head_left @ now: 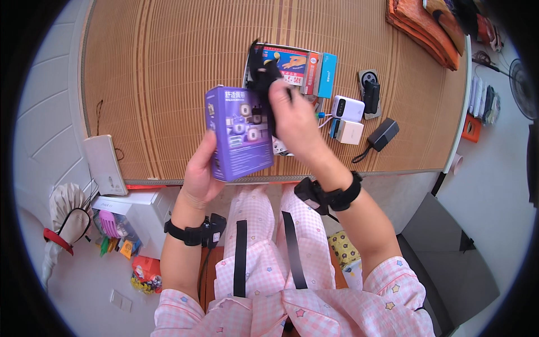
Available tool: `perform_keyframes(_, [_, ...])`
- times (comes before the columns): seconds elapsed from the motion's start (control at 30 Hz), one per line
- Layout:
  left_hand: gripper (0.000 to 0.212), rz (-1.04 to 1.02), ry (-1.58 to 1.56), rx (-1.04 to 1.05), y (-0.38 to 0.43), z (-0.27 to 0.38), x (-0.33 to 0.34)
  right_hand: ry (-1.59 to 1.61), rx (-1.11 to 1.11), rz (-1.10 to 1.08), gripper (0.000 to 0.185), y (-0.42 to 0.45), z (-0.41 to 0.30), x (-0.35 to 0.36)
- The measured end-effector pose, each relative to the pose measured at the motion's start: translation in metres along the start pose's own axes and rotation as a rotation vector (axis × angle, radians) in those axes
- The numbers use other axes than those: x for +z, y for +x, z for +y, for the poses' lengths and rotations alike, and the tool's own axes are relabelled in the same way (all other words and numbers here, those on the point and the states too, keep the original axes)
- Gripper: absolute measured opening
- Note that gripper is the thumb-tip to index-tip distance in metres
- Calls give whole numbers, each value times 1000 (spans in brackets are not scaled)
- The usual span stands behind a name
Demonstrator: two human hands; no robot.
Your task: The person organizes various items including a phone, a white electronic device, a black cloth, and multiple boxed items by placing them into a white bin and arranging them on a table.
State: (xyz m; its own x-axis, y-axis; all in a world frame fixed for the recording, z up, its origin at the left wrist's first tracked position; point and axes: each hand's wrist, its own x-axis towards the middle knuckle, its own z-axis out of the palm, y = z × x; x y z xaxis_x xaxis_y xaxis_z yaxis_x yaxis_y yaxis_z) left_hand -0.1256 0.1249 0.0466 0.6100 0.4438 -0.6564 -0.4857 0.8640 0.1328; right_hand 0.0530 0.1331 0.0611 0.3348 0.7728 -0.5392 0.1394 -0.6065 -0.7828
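Note:
My left hand (201, 170) grips a purple printed carton (242, 158) by its lower left side, tilted above the front edge of the bed mat. A black, strap-like bundle (262, 73), blurred, is in my right hand (290, 122), whose fingers close around it at the carton's upper right. Whether the bundle touches the carton, I cannot tell. Behind both hands lies an open, pale-rimmed box, partly hidden. Packed in it are a red and blue carton (294, 63) picturing a hand and a narrow orange-red carton (311, 76). A teal carton (327, 76) stands at its right side.
Right of the box are a pale lilac power bank (348, 108), a small cream box (350, 132), a dark grey looped device (383, 134) and a phone (363, 78) under a black object. Folded orange cloth (421, 36) lies far right. A white booklet-like item (105, 164) rests at left.

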Motion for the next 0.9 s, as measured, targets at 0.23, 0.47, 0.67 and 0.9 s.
perform_keyframes(0.23, [37, 245, 468, 64, -2, 9, 26, -163, -271, -203, 44, -11, 18, 17])
perform_keyframes(0.47, [47, 263, 174, 166, -14, 12, 16, 424, 233, -20, 36, -13, 45, 9])
perform_keyframes(0.67, [33, 482, 331, 359, 10, -5, 10, 219, 89, -115, 39, -19, 20, 33])
perform_keyframes(0.9, [36, 693, 341, 769, 25, 10, -19, 204, 202, -187, 36, -50, 58, 24])
